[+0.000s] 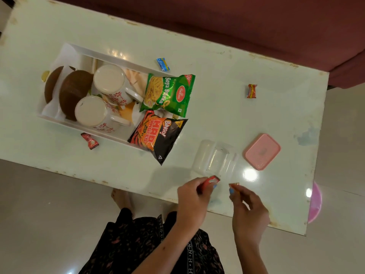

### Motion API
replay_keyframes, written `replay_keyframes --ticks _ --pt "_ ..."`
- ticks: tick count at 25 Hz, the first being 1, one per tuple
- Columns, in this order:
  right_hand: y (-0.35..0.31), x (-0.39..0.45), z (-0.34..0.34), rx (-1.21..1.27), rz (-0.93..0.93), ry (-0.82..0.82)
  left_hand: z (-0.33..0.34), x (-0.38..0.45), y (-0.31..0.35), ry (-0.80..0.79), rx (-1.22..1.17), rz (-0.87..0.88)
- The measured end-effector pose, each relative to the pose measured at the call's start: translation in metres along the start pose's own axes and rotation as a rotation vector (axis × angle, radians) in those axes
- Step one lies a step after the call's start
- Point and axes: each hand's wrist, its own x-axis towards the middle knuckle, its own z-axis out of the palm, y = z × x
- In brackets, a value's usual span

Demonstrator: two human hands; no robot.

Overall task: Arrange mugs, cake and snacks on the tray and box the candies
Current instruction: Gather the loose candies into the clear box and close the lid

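Both my hands pinch candies: left hand [194, 196] a red candy [211, 179], right hand [247, 204] a small orange one [234, 184]. I'd drop each straight into the clear box [215, 158] just ahead.

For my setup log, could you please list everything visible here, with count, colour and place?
Tray: one, white, table's left part.
Mugs: two, white with red flowers, in the tray.
Cakes: two, brown, tray's left end.
Snack packets: two, green and black-orange, tray's right end.
Loose candies: three; blue, orange-red, red; on the table.
Box: one, clear, near edge.
Lid: one, pink, right of the box.
Left hand: holds a red candy.
Right hand: holds an orange candy.
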Motion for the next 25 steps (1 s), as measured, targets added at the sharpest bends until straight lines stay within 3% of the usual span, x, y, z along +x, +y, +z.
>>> replay_keyframes --ticks 4,10,12,17,21,25 --pt "-0.030 0.010 0.010 -0.016 -0.112 -0.063 0.017 0.010 0.021 -0.039 -0.087 -0.048" --pt "-0.040 0.019 0.020 -0.118 -0.146 -0.109 -0.029 -0.003 -0.008 0.080 -0.119 -0.062" --pt "-0.042 0.019 0.020 -0.140 -0.168 -0.112 -0.068 -0.004 -0.032 0.188 -0.073 -0.091" --pt "-0.047 0.015 0.023 -0.067 -0.144 -0.160 -0.184 0.040 -0.083 0.692 0.065 -0.213" --pt "-0.049 0.014 0.029 -0.034 -0.186 -0.168 -0.224 0.100 -0.090 0.743 0.259 -0.140" --pt "-0.049 0.019 0.030 -0.014 -0.201 -0.144 -0.219 0.131 -0.085 0.737 0.305 -0.155"
